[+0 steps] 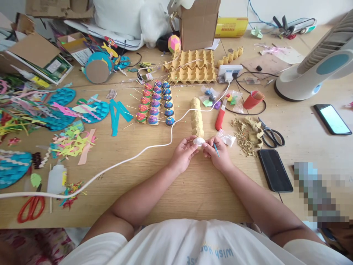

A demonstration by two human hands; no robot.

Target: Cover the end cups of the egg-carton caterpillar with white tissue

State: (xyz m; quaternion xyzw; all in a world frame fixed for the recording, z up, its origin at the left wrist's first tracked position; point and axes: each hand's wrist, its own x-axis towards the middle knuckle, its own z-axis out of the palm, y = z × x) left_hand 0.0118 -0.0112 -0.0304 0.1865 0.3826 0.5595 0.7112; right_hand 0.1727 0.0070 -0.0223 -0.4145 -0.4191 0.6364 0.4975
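A strip of yellow egg carton (197, 119) lies lengthwise before me, and white modelling clay (199, 141) covers the cup at its near end. My left hand (183, 154) is closed on that end from the left, thumb and fingers against the white clay. From the right, the fingertips of my right hand (217, 151) press at the same clay while a thin blue stick (216, 149) pokes out of its grip. A crumpled clear bag with white clay (226, 138) lies just beyond the right hand. Finished painted-looking carton strips with colourful clay domes (154, 103) stand farther left.
A white cable (132, 154) crosses the table and the carton strip. Right: a red knife (220, 117), black scissors (271, 136), carton scraps (245, 136), a phone (275, 170) and a fan (306, 70). Left: a glue bottle (57, 179), red scissors (31, 208). Egg trays (193, 66) sit behind.
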